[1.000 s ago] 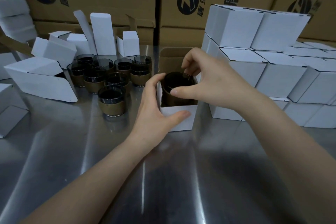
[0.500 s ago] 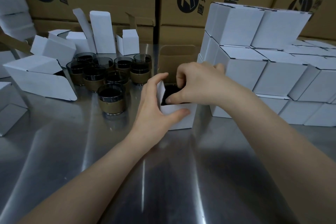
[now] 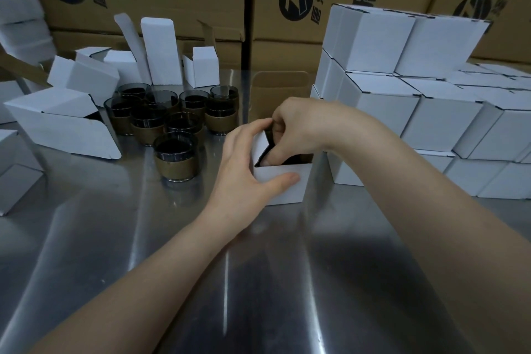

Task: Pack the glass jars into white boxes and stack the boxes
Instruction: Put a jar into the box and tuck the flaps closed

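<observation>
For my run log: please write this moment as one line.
step: jar into box | left hand: steadies open white box | right hand: fingers inside box | box top flap: up | closed boxes: stacked right

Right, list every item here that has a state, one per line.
Open box: upright, lid flap up, held.
Left hand: gripping the box's front.
Right hand: fingers inside the box.
Loose jars: upright, unpacked.
Stacked boxes: closed.
Empty boxes: open, some lying down.
</observation>
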`<state>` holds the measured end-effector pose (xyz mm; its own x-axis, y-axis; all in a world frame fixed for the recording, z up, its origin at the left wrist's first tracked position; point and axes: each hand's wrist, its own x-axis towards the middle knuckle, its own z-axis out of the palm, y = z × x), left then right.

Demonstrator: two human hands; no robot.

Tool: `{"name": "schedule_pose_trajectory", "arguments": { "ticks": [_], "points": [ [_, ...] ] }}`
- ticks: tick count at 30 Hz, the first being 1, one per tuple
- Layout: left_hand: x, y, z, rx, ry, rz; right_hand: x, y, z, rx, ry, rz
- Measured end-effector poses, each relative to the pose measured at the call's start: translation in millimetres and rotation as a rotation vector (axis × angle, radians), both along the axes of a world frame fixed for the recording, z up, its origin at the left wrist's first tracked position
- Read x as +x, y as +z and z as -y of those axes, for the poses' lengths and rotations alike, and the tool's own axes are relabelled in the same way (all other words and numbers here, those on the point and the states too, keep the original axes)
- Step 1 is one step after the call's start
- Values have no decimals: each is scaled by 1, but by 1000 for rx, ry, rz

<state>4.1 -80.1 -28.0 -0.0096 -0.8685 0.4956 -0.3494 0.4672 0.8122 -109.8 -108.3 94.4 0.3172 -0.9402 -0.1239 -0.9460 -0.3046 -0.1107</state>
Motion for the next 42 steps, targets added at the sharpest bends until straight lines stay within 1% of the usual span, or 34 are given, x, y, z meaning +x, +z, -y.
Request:
{"name": "schedule_pose_trajectory", "arguments": {
  "ticks": [3,4,6,8,9,12,15,17,21,24,26,28,32,36,42],
  "points": [
    [0,0,0,5,-9,5,-10,-5,-6,-89,18,161],
    [1,0,-1,13,-16,8,-15,-8,-7,-148,31,251],
    [2,1,-2,45,-35,21,-25,-17,-10,-294,49,495],
    [1,3,-4,83,-60,26,-34,-28,-13,-421,18,722],
    [1,5,-5,103,-78,8,-38,-34,-13,-459,0,804],
    [1,9,-6,163,-125,-112,-45,-51,-14,-469,16,981],
    [2,11,-4,180,-121,-155,-47,-63,-12,-375,45,1113],
    [2,12,-3,183,-109,-191,-48,-70,-9,-333,28,1160],
    [1,15,-1,224,-140,-306,-49,-77,-3,-281,-60,1192],
    [0,16,-1,219,-172,-467,-50,-80,-2,-111,-73,1277],
    [-1,17,0,223,-170,-525,-51,-81,-1,-12,-57,1325],
    [0,17,1,231,-175,-516,-51,-82,1,16,-35,1322],
    [1,18,1,255,-211,-480,-51,-81,1,-17,5,1291],
    [2,18,1,264,-213,-511,-51,-84,1,-9,34,1290],
    [5,16,3,259,-229,-500,-53,-88,0,-14,67,1300]
  ]
}}
